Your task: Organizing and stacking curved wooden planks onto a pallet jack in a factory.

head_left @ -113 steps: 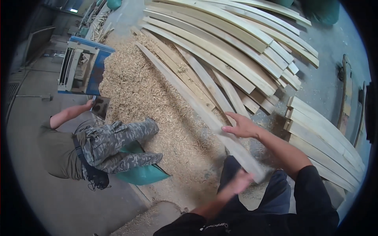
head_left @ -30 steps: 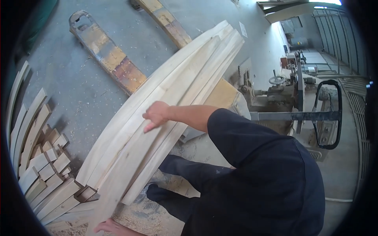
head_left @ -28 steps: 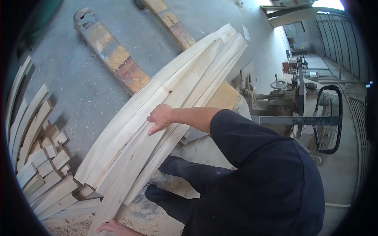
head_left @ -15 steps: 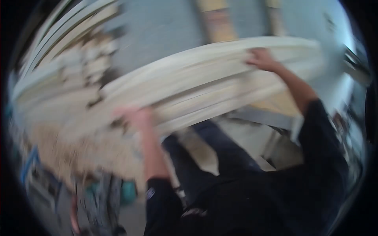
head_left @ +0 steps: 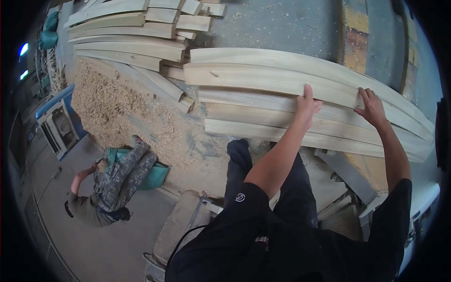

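Several long, pale wooden boards [head_left: 244,75], slightly bowed, lie side by side in front of me, running from the middle toward the right. My left hand [head_left: 307,109] is at the lower edge of the second board from the far side, one digit stretched over its face and the others spread. Farther right, my right hand [head_left: 372,107] touches the same board, fingertips on its face and thumb apart near the lower edge. Neither hand wraps round a board; parts of the fingers are hidden.
Shorter boards [head_left: 127,30] lie stacked at the far left. Wood shavings [head_left: 108,103] cover the floor beside them. At left, another person [head_left: 117,183] bends over a green sack [head_left: 152,177]. A blue-framed machine [head_left: 61,122] stands behind. Yellowish beams [head_left: 355,33] lie far right.
The view has shifted and sharpened from a blur. My hands are closer together, the left having moved right along the boards. The boards' left ends now show clearly.
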`<state>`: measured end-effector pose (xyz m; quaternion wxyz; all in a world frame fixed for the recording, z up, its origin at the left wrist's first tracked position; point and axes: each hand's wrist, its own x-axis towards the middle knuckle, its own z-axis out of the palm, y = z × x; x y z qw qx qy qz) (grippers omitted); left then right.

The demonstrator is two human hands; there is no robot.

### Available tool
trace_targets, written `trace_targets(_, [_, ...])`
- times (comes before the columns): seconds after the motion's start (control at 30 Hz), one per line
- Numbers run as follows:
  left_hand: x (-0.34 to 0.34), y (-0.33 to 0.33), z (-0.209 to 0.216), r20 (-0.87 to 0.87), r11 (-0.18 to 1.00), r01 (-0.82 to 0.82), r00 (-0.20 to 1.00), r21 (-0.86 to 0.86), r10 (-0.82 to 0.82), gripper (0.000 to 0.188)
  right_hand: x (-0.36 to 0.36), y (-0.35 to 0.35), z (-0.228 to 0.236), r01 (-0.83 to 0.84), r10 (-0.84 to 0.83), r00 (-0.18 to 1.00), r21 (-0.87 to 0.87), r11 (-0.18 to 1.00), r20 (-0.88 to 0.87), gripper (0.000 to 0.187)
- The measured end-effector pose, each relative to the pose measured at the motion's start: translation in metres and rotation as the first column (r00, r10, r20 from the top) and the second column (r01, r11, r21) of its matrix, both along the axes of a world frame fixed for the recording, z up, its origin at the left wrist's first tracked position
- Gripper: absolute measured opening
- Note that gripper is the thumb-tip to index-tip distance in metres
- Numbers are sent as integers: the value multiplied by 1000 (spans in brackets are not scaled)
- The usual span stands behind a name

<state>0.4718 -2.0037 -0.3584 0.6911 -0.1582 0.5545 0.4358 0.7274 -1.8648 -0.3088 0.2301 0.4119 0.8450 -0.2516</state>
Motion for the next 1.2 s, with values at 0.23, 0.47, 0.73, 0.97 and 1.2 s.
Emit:
trace_targets(0.23, [-148, -74, 28, -706, 932, 354, 640, -78, -302, 31, 4, -32, -49, 106, -98, 993, 113, 988, -73, 53])
trace_targets(0.47, [-294, -198, 62, -742, 762, 498, 301, -414, -600, 30, 9, -36, -93, 385, -390, 916, 66, 921, 91, 41])
trace_targets(0.73, [-442, -360, -1, -561, 790, 190, 609, -584, -561, 31, 1, -65, -85, 378, -380, 894, 57, 924, 236, 43])
trace_targets(0.97, [-617, -418, -140, -466, 789, 155, 734, -595, -495, 25, -218, -280, -26, 450, -460, 884, -114, 886, -84, 33])
trace_targets(1.2, [-705, -389, -265, -509, 941, -225, 858, -255, 68, 55, -469, -418, -18, 473, -569, 822, -586, 658, 24, 30])
